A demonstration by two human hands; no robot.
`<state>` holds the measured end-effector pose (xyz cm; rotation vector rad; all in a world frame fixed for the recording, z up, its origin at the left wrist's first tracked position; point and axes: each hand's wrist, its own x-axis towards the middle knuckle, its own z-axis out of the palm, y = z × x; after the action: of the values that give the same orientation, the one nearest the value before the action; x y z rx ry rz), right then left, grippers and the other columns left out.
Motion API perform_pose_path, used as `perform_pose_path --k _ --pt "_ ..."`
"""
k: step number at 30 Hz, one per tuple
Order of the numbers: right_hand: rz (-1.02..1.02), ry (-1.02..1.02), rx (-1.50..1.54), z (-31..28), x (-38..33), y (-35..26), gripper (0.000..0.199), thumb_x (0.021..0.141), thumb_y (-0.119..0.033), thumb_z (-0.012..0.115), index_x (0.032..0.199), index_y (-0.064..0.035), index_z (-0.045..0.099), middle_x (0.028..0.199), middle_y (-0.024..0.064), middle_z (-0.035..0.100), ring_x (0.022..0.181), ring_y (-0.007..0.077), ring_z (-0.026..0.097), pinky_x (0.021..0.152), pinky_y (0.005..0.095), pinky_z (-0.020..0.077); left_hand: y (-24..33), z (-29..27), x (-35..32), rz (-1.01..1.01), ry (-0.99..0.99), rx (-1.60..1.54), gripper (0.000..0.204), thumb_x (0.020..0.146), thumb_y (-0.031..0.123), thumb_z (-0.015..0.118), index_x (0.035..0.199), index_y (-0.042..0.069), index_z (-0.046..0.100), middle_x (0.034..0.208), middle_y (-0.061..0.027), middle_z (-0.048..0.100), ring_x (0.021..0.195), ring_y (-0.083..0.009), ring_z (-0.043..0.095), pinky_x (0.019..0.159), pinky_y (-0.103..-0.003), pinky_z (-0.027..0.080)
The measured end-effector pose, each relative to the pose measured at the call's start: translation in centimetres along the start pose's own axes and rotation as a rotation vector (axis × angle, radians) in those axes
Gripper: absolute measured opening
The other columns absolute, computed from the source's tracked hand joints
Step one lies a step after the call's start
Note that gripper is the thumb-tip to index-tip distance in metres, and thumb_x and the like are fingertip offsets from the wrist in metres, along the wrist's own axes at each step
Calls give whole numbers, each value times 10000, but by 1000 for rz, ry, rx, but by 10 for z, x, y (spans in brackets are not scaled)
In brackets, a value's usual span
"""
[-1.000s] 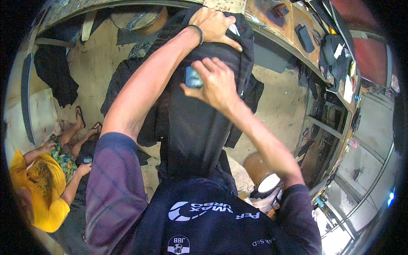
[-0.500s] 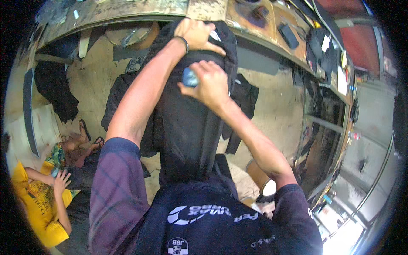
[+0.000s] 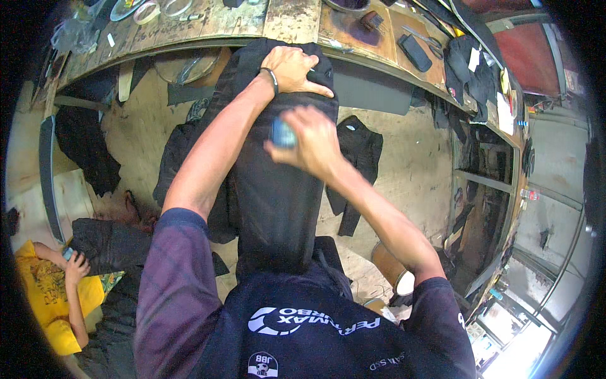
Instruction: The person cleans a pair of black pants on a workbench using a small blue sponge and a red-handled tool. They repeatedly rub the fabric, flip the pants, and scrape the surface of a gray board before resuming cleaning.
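Left hand [image 3: 290, 68] palm down on the far end of the black cloth [image 3: 271, 208], fingers loosely bent, thumb spread wide to the right; cannot tell whether the fingertips pinch any of the fabric; right hand [image 3: 310, 142] curled round a blue block [image 3: 283, 133], thumb on the near side, fingers over the far side; block is over the cloth, just nearer me than the left hand; its exact kind is too blurred to tell; changed in the last half second: my view has tipped up, so more of the bench [image 3: 293, 24] shows, with tape [image 3: 147, 12] and scissors [image 3: 424, 41] on it; left hand has kept its place on the cloth, block keeps much the same spot beside it; right hand is now more smeared, which I read as quick motion; my judgement: far end stays steadied while block works one small patch; at left, the co-worker [image 3: 60, 300] now has dark fabric across the legs
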<state>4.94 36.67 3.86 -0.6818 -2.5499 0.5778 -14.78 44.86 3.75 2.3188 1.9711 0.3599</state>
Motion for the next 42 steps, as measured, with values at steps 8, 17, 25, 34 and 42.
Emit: perform_pose_path --k 8,17,25,34,42 --pt "141 -272 -132 2 -179 -145 517 734 -362 887 1146 -93 728 989 87 628 989 299 633 838 437 514 -5 13 5 -24 -116 42 1076 689 1044 563 1107 82 802 942 -198 794 945 -364 786 865 -492 628" --pt "155 -97 -77 -12 -57 -60 488 721 -368 905 1050 -78 690 982 139 648 943 367 640 827 488 549 -5 9 13 -54 -94 46 1080 669 1061 546 1029 81 821 931 -199 796 930 -368 785 845 -499 626" --pt "-104 -385 123 -7 -178 -141 426 770 -309 787 1126 -96 690 1028 85 643 980 285 627 847 436 529 -6 20 15 1 -3 0 1053 696 1056 533 978 71 778 846 -181 767 872 -369 776 802 -496 627" --pt "-230 -838 150 -27 -92 -139 368 794 -248 774 1122 -90 716 1081 113 673 1028 316 671 907 455 566 -5 8 3 26 -37 -26 1076 689 1054 544 1114 104 815 943 -200 799 920 -387 789 842 -502 635" --pt "38 -300 18 15 -86 -115 574 653 -304 915 1155 -106 722 1089 116 630 1062 345 612 884 497 540 -18 0 -3 51 -30 -50 1070 684 1048 555 1074 86 814 921 -216 793 918 -396 787 830 -510 631"
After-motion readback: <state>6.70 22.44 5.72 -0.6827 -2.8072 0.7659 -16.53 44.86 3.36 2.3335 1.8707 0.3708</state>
